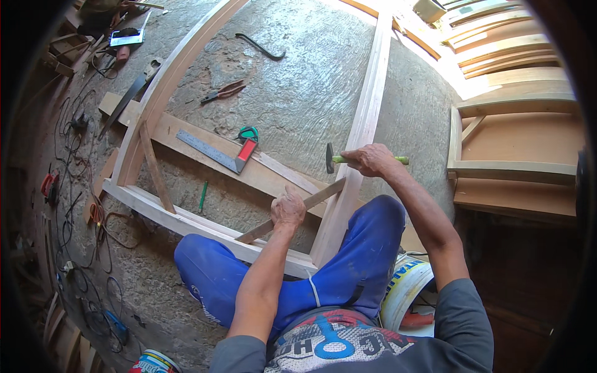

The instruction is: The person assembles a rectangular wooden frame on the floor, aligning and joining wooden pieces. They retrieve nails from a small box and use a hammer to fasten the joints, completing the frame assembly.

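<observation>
My right hand (372, 160) is closed round the green handle of a hammer (330, 159), held above the right rail of a large pale wooden frame (367, 112). My left hand (288, 208) is wrapped over a short wooden strip (258, 230); some of its fingers are hidden underneath. The strip lies slantwise across the frame's near right corner, from the near rail to the right rail. A similar diagonal strip (155, 166) spans the near left corner. Inside the frame, a try square (211, 151) with a red handle and a green tape measure (248, 133) rest on a board (180, 130).
Pliers (224, 91), a pry bar (261, 47) and a green pencil (203, 196) lie on the concrete floor. A handsaw (130, 96) leans over the left rail. Cords (78, 149) tangle at left. A bucket (407, 289) stands beside my right leg; another wooden frame (513, 166) is at right.
</observation>
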The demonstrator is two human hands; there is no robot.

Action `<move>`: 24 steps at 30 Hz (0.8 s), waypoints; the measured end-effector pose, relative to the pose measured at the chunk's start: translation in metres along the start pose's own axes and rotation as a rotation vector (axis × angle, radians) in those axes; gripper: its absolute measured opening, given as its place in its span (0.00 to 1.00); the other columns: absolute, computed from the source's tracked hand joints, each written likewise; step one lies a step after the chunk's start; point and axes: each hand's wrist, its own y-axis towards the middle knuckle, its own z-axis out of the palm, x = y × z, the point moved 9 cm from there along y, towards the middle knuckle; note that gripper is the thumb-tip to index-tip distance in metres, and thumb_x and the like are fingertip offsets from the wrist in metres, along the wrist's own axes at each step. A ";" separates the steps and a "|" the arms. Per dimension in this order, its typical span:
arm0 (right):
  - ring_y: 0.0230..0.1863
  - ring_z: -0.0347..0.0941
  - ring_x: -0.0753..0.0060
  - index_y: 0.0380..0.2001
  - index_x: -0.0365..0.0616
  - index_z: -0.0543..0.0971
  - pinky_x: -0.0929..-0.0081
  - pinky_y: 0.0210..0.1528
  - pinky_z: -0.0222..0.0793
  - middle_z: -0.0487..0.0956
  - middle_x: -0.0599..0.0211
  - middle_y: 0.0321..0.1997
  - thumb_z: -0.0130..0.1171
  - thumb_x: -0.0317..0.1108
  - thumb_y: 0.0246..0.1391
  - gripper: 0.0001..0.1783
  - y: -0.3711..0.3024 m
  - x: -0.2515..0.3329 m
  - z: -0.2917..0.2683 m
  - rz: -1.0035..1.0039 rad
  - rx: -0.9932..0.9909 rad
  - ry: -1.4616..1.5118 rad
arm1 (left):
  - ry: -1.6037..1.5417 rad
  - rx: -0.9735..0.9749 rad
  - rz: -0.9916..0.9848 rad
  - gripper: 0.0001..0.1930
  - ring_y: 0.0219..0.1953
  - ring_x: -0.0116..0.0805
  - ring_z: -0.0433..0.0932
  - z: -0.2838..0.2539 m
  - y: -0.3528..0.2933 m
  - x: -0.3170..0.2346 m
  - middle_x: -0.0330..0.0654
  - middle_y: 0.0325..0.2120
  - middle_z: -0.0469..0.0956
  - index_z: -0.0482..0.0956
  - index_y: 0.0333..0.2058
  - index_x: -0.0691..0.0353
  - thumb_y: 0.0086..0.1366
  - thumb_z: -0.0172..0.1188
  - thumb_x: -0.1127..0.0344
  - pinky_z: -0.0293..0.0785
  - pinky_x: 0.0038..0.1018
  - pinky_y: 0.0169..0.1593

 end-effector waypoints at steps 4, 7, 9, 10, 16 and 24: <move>0.44 0.82 0.52 0.53 0.64 0.80 0.55 0.43 0.76 0.85 0.61 0.42 0.54 0.43 0.64 0.16 0.017 0.005 -0.002 -0.032 0.101 -0.144 | -0.011 -0.031 0.039 0.12 0.34 0.54 0.85 0.004 0.000 0.000 0.55 0.28 0.83 0.72 0.44 0.64 0.69 0.50 0.62 0.79 0.45 0.42; 0.46 0.83 0.55 0.45 0.58 0.83 0.56 0.43 0.78 0.85 0.63 0.39 0.54 0.37 0.61 0.12 0.018 0.023 -0.002 -0.077 0.211 -0.251 | -0.036 0.007 0.051 0.14 0.35 0.54 0.84 0.003 0.000 -0.002 0.56 0.28 0.83 0.72 0.46 0.67 0.69 0.50 0.63 0.79 0.44 0.41; 0.46 0.83 0.56 0.42 0.57 0.84 0.57 0.43 0.78 0.85 0.65 0.38 0.54 0.37 0.61 0.11 0.016 0.031 -0.008 -0.093 0.207 -0.246 | -0.028 0.014 0.036 0.11 0.34 0.56 0.84 0.003 -0.002 0.001 0.57 0.28 0.83 0.70 0.44 0.62 0.72 0.48 0.61 0.78 0.48 0.41; 0.46 0.83 0.56 0.43 0.57 0.84 0.57 0.43 0.78 0.85 0.65 0.39 0.56 0.36 0.59 0.11 0.020 0.030 -0.010 -0.099 0.160 -0.236 | -0.025 0.020 0.031 0.11 0.34 0.56 0.84 0.004 -0.003 0.003 0.57 0.28 0.83 0.70 0.44 0.62 0.72 0.48 0.61 0.78 0.48 0.41; 0.45 0.83 0.57 0.42 0.55 0.83 0.58 0.42 0.78 0.85 0.64 0.39 0.57 0.32 0.58 0.10 0.022 0.027 0.003 -0.118 0.221 -0.249 | -0.028 0.044 0.043 0.11 0.34 0.57 0.84 0.000 -0.003 -0.002 0.57 0.28 0.82 0.70 0.44 0.64 0.71 0.49 0.61 0.78 0.48 0.42; 0.38 0.82 0.52 0.48 0.59 0.81 0.54 0.37 0.75 0.84 0.58 0.33 0.55 0.40 0.65 0.11 0.005 0.027 0.001 -0.083 0.166 -0.089 | -0.120 0.066 -0.076 0.11 0.36 0.57 0.83 -0.001 0.001 0.003 0.57 0.30 0.82 0.72 0.44 0.60 0.70 0.52 0.59 0.78 0.48 0.43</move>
